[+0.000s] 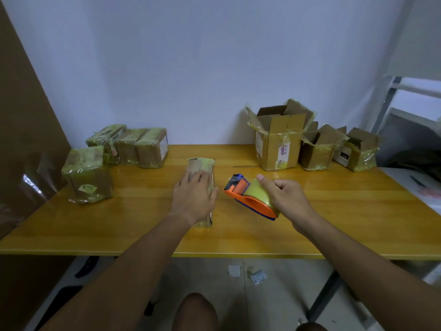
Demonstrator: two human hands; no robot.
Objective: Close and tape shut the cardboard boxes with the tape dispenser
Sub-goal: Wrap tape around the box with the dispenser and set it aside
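Left hand (193, 198) flat on taped box (202, 166) — right hand (285, 198) grasping tape dispenser (248, 199)

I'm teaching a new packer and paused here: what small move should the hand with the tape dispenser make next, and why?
Probably bring the tape dispenser left onto the box under the left hand. The right hand grips it beside that box, apart from it, while the left hand lies flat on top, steadying it. Whether its seam needs another strip I cannot tell.
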